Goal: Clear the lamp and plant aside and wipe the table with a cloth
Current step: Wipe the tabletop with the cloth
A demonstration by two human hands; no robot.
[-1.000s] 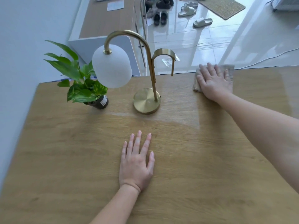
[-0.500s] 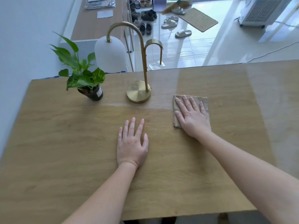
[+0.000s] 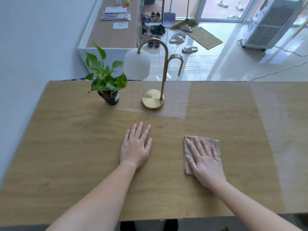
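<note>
Head view: the only label in sight is a small white sticker [image 3: 116, 97] on the dark plastic pot of the plant [image 3: 106, 80], and its print is too small to read. Sheets of paper [image 3: 116, 13] on the far sideboard [image 3: 113, 37] carry nothing legible either.

The cloth [image 3: 187, 157] is a beige, soft-woven rectangle folded flat, lying on the near right part of the table [image 3: 66, 147]. Its long axis runs near to far, leaning slightly. The right hand [image 3: 205, 162] lies spread on top of it, palm down, fingers straight and pointing to the far side with a slight lean to the left, pressing the cloth onto the wood. The left hand [image 3: 135, 147] rests flat on the bare tabletop to the left of the cloth, well apart from it, fingers straight and a little fanned, holding nothing.

The lamp [image 3: 153, 100] stands upright at the far middle of the table. It has a round brushed-brass disc base and a thin brass stem that arches over to the left, where a frosted white, rounded shade [image 3: 137, 64] hangs; a shorter brass hook curves off to the right. The plant stands upright just left of the lamp, its glossy green leaves close to the shade.

The tabletop is light oak-grain, matt at the near left and with a paler sheen at the far middle and right. Beyond it are glossy floor tiles, a woven mat [image 3: 204, 37], slippers [image 3: 190, 49] and a white grilled air cooler [image 3: 270, 25].
</note>
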